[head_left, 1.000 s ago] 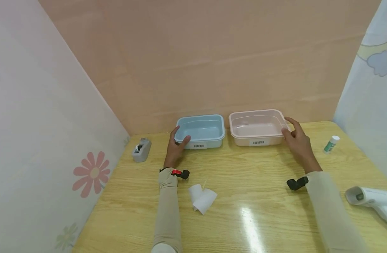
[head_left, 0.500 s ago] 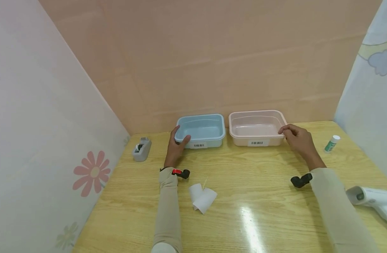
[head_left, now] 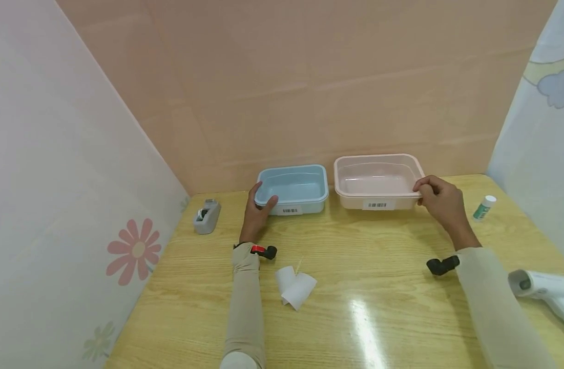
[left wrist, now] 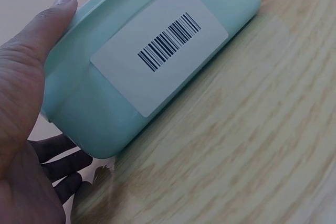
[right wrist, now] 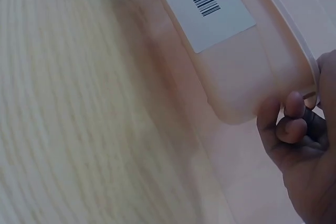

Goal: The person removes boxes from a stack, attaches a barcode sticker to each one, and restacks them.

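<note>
A light blue plastic bin (head_left: 292,192) with a barcode label stands at the back of the table. My left hand (head_left: 255,212) holds its left front corner, thumb at the rim and fingers round the side; in the left wrist view several fingertips (left wrist: 68,163) show past the bin's end. To the right is a pale pink plastic bin (head_left: 378,201), also with a barcode label (right wrist: 207,9). At its right front corner, my right hand (head_left: 440,202) pinches the rim, fingers curled. The right wrist view shows this bin lifted off the table at that end.
A grey tape dispenser (head_left: 207,217) stands at the left. Curled white paper pieces (head_left: 297,289) lie near my left forearm. A glue stick (head_left: 484,207) stands at the right, and a white scanner-like device (head_left: 544,289) lies at the right edge. A draped wall (head_left: 286,92) backs the table.
My right hand has curled from a loose hold to a pinch on the pink bin's rim. That bin has risen slightly and shifted right. The left hand and blue bin have stayed put.
</note>
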`<control>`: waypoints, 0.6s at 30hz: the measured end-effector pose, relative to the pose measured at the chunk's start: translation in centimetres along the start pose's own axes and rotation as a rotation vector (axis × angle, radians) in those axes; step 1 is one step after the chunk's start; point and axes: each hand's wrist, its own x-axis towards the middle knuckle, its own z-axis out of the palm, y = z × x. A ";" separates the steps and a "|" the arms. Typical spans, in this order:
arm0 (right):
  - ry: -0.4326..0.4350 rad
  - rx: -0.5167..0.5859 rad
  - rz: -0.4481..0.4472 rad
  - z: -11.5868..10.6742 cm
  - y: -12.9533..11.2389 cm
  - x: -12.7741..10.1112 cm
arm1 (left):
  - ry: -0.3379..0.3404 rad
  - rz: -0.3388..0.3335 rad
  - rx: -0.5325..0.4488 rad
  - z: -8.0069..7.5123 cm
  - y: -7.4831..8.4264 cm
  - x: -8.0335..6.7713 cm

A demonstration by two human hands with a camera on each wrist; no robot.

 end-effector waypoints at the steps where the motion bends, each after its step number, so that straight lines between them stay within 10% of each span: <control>1: 0.003 0.020 0.004 -0.1 -0.3 0.0 | -0.002 0.001 -0.009 0.0 0.0 0.0; 9: 0.044 0.124 -0.021 0.1 -4.0 1.0 | 0.001 0.018 -0.001 0.1 -0.1 0.1; 18: 0.036 0.101 -0.130 5.4 -10.5 2.1 | -0.003 0.017 0.002 0.3 0.3 0.0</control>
